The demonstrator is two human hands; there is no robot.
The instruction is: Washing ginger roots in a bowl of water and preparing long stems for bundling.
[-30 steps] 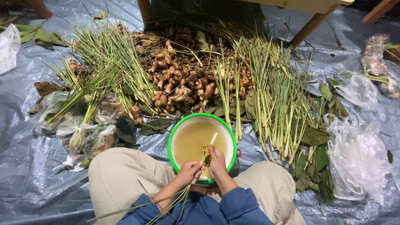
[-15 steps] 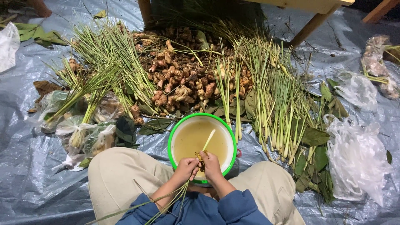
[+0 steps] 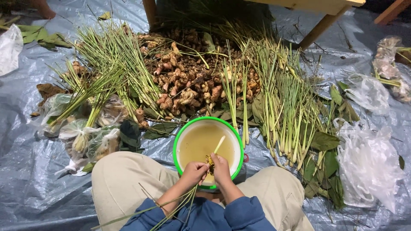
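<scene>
A grey plastic tarp (image 3: 25,171) is covering the whole floor and carrying everything. Across its far middle a heap of knobbly brown roots (image 3: 188,79) is lying, with bundles of long green stalks (image 3: 111,72) fanning out over its left side and more green stalks (image 3: 282,107) spreading over its right side, mixed with broad dark leaves (image 3: 323,141). Crumpled clear plastic bags (image 3: 368,167) are lying near the tarp's right edge, and other bags holding plant matter are sitting toward the left. A wooden leg (image 3: 319,30) is slanting down at the far edge.

Between the person's knees, on the tarp's near middle, a green-rimmed bowl (image 3: 180,132) of cloudy yellow water is sitting just in front of the root heap.

Over the bowl's near rim the left hand (image 3: 195,171) is curling its fingers closed around a thin stalk (image 3: 216,147), whose pale end is pointing out over the water while its green blades are trailing back across the lap. The right hand (image 3: 221,167) is pressing close beside the left, fingers bent together and pinching the same stalk at its dark rooty base. Both hands are touching each other.
</scene>
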